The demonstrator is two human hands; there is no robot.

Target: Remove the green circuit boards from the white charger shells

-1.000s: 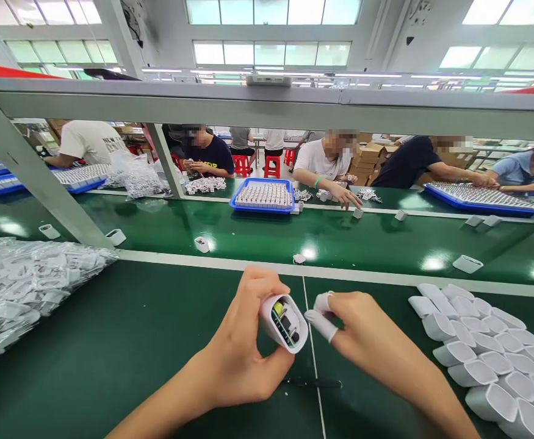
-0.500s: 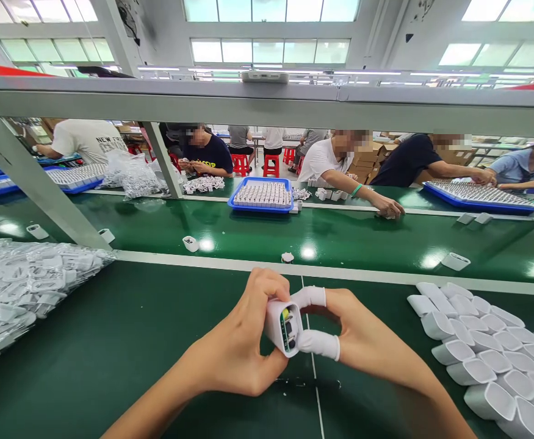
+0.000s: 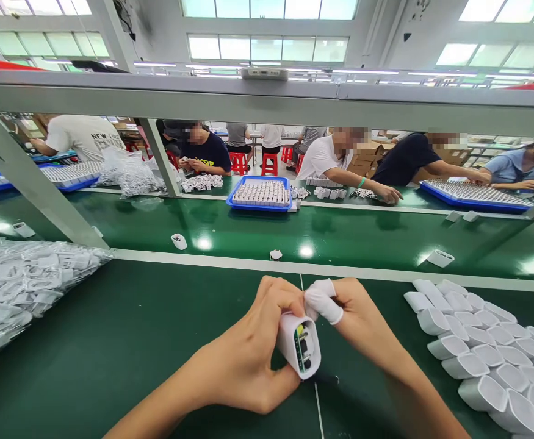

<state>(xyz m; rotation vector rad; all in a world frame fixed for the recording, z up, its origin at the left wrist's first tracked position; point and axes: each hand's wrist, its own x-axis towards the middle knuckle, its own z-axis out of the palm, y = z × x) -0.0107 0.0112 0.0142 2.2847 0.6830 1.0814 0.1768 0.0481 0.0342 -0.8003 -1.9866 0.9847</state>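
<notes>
My left hand [image 3: 262, 344] grips a white charger housing [image 3: 311, 347] around its sides, thumb below and fingers above. The housing's open end faces me and to the right, showing a green circuit board, a yellow part and dark components inside. My right hand [image 3: 340, 305] is just above and right of the housing, with white finger cots [image 3: 326, 308] on its thumb and forefinger. Those two fingertips are closed together beside my left fingertips. Whatever they may pinch is hidden.
White empty housings [image 3: 481, 347] stand in rows at right. A clear bag of white parts [image 3: 33, 280] lies at left. Beyond a pale strip, a green conveyor [image 3: 230, 228] carries scattered pieces. A metal frame [image 3: 267, 100] spans above. Co-workers sit opposite near a blue tray [image 3: 260, 206].
My left hand and the housing have moved slightly right and down. My right thumb and forefinger have left the open end and closed together above it. Pieces on the conveyor have shifted left.
</notes>
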